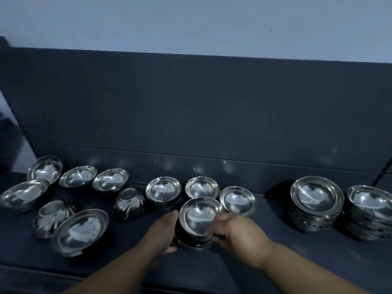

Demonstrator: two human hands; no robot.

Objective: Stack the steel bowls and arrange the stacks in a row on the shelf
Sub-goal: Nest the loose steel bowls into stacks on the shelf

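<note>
A short stack of steel bowls (198, 219) stands near the front middle of the dark shelf (265, 240). My left hand (164, 232) cups its left side and my right hand (233, 232) grips its right rim. Just behind it sit three single bowls (163, 189), (202, 187), (237, 200). Two taller finished stacks (317, 198), (371, 209) stand side by side at the right. Several loose bowls lie at the left, among them a large one (81, 231) and two fluted bowls turned upside down (129, 202), (53, 217).
A dark back panel (191, 113) rises behind the shelf, with a pale wall above it. A dark cable (381, 175) hangs at the far right behind the stacks. The shelf's front edge runs along the bottom of the view.
</note>
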